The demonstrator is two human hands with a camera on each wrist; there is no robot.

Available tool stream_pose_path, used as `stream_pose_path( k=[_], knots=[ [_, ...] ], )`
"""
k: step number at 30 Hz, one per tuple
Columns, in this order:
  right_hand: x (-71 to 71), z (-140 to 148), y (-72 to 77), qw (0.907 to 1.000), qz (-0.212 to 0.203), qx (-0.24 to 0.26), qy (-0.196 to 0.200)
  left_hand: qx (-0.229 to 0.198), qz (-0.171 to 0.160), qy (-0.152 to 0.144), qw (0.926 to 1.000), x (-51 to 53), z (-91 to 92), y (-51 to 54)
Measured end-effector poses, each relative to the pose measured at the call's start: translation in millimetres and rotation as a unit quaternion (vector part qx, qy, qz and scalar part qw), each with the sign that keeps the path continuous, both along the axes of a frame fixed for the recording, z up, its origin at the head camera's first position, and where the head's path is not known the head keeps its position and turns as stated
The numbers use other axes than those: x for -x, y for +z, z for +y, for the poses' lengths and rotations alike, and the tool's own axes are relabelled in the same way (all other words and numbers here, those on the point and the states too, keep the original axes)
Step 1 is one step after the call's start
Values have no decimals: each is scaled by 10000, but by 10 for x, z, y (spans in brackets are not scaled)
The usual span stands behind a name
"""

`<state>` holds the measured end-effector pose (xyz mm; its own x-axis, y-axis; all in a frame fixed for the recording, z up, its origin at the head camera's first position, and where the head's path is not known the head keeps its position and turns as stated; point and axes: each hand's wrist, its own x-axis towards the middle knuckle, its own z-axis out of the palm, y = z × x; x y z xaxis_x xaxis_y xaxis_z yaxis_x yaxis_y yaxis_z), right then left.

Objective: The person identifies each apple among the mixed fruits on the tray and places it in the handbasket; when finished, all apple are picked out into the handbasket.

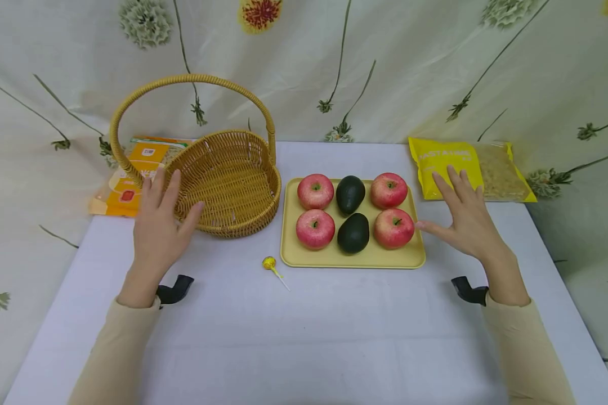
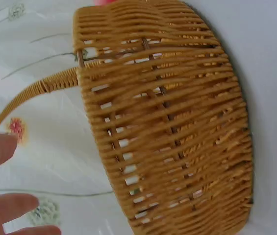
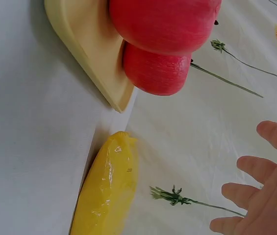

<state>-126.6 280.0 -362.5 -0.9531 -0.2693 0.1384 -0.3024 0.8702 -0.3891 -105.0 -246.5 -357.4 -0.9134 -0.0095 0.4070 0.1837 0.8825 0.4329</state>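
The golden-brown woven wicker basket (image 1: 228,185) stands on the white-covered table (image 1: 334,332), probably light and slightly springy, best lifted by its arched handle (image 1: 195,79). The left hand (image 1: 159,230), fingers spread and holding nothing, hovers near its left side. The right hand (image 1: 466,216), spread and empty, hangs beside the pale-yellow rectangular tray (image 1: 352,261); its round red apples (image 1: 393,228) look firm, smooth, bruisable.

Wicker basket (image 1: 230,183), upright handle (image 1: 197,78), beside yellow tray (image 1: 334,260), four red apples (image 1: 315,230), two dark avocados (image 1: 353,234) on it
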Motion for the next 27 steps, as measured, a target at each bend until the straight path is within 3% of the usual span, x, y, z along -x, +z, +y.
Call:
stream_pose_path(
  k=[3, 5, 9, 11, 13, 15, 19, 21, 23, 27],
  knots=[
    [-18, 10, -7, 9999, 68, 92, -29, -540, 718, 329, 9954, 14, -52, -19],
    [-29, 18, -13, 9998, 109, 144, -38, -937, 1269, 577, 9858, 30, -90, -31],
    [-49, 32, -23, 9995, 155, 278, -68, -1619, 2201, 1291, 9532, 61, -173, -40],
    [-58, 34, -25, 9992, 145, 349, -115, -1910, 2375, 1697, 9372, 83, -226, -40],
    [-68, 30, -24, 9989, 98, 397, -210, -2187, 2205, 2011, 9290, 114, -290, -41],
    [-84, 24, -24, 9985, 36, 445, -330, -2513, 1760, 2187, 9263, 157, -354, -44],
    [-111, 14, -59, 9963, 13, 693, -516, -2982, 549, 2213, 9269, 255, -449, -87],
    [-123, 13, -95, 9945, 61, 893, -546, -3070, 137, 2170, 9265, 303, -462, -121],
    [-131, 12, -137, 9925, 123, 1088, -550, -3077, -32, 2144, 9270, 341, -456, -153],
    [-150, 12, -215, 9882, 232, 1390, -596, -2978, 116, 2191, 9291, 394, -430, -197]
  ],
)
